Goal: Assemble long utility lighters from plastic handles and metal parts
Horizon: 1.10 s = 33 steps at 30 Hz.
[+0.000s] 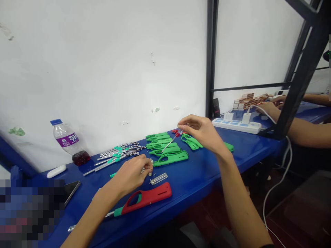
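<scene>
My right hand [196,129] is raised over the blue table and pinches a screwdriver [170,143] by its clear and red handle, with the shaft slanting down to the left. My left hand [137,169] rests low over the table, fingers pinched together around something small that they mostly hide. Close to its fingertips lie a clear fuel tank [158,178] and a green lighter shell [172,158]. A red long-necked lighter [148,199] with a green trigger lies in front of it. More green lighter shells [157,140] are lined up behind.
Metal lighter rods [113,158] with green parts lie left of the shells. A bottle [67,141], a white case [56,171] and a phone [71,191] are at the left. Right are a power strip [236,125], a black frame post [297,72] and another person's arm [307,132].
</scene>
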Motion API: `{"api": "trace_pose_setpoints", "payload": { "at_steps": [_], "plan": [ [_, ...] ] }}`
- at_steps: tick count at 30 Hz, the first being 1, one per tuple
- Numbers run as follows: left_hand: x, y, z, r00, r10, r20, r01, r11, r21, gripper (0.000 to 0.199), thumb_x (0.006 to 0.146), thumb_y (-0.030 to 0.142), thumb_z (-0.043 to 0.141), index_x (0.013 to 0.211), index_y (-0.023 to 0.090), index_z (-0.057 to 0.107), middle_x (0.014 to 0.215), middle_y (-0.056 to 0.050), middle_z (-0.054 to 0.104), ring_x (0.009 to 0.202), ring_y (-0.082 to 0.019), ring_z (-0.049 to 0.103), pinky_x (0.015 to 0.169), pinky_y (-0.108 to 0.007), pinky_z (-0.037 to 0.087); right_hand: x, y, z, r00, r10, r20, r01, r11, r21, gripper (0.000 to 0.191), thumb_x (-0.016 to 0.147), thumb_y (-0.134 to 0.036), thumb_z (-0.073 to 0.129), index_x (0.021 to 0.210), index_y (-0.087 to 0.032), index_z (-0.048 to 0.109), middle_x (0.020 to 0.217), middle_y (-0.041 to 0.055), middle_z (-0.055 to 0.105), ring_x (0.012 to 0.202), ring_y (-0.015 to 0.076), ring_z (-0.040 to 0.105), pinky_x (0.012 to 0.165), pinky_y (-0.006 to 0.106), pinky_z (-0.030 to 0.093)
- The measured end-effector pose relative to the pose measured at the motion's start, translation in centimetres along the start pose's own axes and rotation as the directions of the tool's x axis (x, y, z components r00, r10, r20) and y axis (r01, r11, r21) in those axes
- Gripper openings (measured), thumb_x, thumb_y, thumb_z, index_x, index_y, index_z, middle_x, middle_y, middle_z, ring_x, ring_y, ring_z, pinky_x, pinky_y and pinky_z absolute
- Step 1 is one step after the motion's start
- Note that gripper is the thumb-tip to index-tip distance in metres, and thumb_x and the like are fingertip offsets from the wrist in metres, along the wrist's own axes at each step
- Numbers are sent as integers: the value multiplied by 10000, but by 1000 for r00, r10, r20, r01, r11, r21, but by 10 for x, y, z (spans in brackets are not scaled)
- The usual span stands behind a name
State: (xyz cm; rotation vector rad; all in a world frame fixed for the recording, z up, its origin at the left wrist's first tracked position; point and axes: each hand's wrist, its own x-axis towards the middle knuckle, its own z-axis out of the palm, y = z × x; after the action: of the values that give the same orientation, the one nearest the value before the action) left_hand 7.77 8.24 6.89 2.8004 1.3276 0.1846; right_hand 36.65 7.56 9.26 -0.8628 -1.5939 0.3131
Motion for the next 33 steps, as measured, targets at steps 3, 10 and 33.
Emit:
{"api": "trace_pose_setpoints", "payload": {
  "at_steps": [3,10,33],
  "plan": [
    [3,0,4,1000,6,20,-7,999,34,173,965,262,555,1019,235,717,1088,-69,669,916,-252,680,770,-329,466,0,-2,2,1000,-7,8,7,999,-31,147,937,-362,730,947,-221,775,964,40,786,877,208,732,777,348,570],
    [7,12,15,998,42,47,-49,986,158,295,950,77,403,937,199,671,1067,-94,613,714,-213,614,650,-324,411,0,-5,5,999,-18,28,20,998,-58,161,934,-393,733,934,-237,772,966,35,793,892,223,736,797,369,581],
    [-89,-1,37,781,-221,-583,-29,921,-388,255,1013,326,553,1039,255,797,1003,-45,790,832,-205,739,602,-252,556,-23,-63,78,976,-132,172,110,985,132,81,959,-326,750,1006,-313,814,1013,-16,820,932,210,761,809,351,612]
  ]
}}
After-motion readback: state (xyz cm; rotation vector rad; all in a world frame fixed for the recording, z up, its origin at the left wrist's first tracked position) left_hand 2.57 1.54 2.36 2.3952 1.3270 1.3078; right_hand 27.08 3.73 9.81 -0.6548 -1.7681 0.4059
